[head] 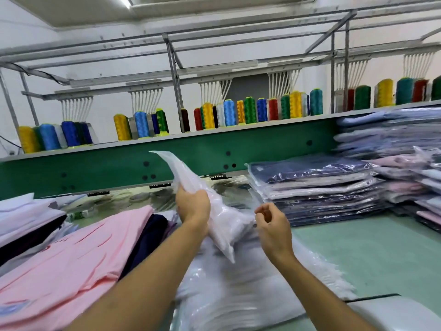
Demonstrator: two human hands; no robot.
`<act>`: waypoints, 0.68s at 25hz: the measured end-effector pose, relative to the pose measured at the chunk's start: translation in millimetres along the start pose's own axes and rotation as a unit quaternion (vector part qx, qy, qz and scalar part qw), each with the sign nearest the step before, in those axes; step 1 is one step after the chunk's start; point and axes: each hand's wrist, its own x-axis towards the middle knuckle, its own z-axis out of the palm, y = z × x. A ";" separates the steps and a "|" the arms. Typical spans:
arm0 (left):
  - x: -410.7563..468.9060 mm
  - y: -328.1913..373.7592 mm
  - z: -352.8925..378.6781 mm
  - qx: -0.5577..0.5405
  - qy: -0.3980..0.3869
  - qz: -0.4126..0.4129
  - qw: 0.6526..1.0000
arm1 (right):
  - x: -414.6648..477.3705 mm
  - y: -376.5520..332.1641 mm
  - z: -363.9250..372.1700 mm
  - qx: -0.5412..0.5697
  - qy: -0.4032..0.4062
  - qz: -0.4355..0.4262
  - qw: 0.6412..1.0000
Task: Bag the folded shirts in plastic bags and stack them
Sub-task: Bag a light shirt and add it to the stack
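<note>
My left hand [192,206] grips a clear plastic bag [224,225] at its middle and holds it up above the table; the bag's top end rises to the upper left. My right hand [274,225] is just right of the bag with its fingers curled, pinching at the bag's edge. Below my hands lies a pile of empty plastic bags [238,290]. A folded pink shirt [78,254] tops the unbagged pile on the left. Stacks of bagged shirts [317,187] stand at the right.
A taller stack of bagged shirts [391,139] fills the far right. White and dark folded shirts [26,218] lie at the far left. A green machine beam [119,166] with thread cones [229,113] runs across the back. The light green tabletop [372,256] shows at the right.
</note>
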 end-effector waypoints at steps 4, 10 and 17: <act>23.7 59.8 -7.0 0.062 -0.071 0.084 0.992 | 45.6 -15.3 7.5 -0.068 -0.093 0.129 0.985; 32.1 131.0 -7.2 0.049 -0.175 0.134 0.974 | 88.0 -5.2 17.1 0.040 -0.284 0.289 0.913; 58.6 169.9 -14.2 0.042 -0.120 0.214 0.969 | 128.1 -25.4 -0.5 0.035 -0.070 0.112 0.991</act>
